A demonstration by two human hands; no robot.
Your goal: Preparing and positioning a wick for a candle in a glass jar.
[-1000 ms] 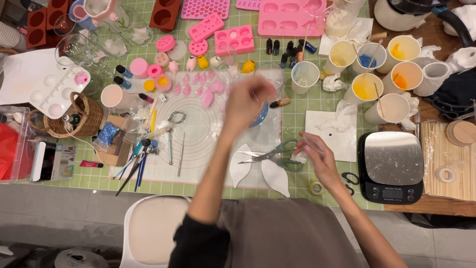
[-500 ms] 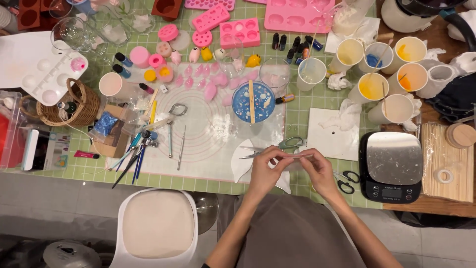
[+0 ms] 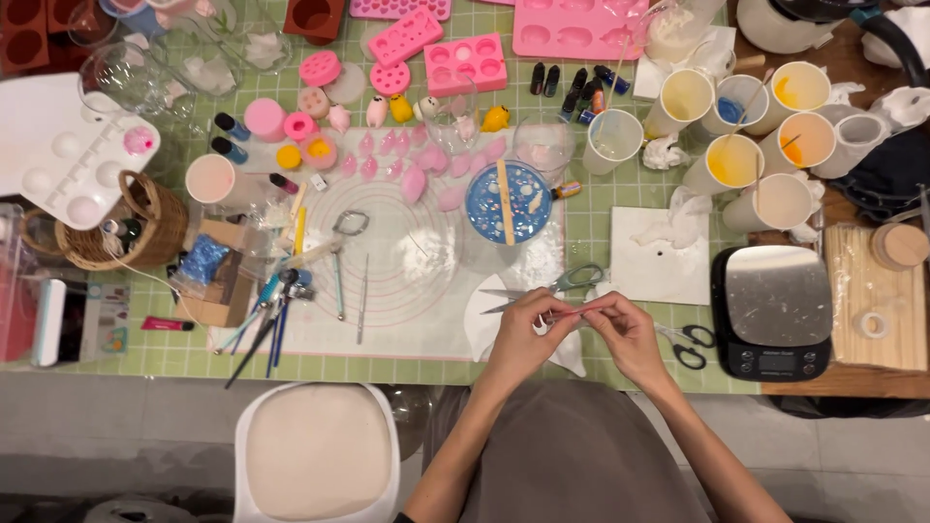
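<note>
Where both hands (image 3: 572, 334) meet: thin pink stick (image 3: 579, 311)

Green gridded tabletop (image 3: 630, 199) carries pink moulds (image 3: 465, 63), a blue dish (image 3: 511, 201) with a stick across it, cups of yellow liquid (image 3: 733, 160), a wicker basket (image 3: 145, 228), black scale (image 3: 775, 310), white palette (image 3: 68, 160).

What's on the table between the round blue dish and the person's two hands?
In the head view, a pair of grey-handled scissors lies on the mat between the blue dish and the left hand and right hand.
</note>
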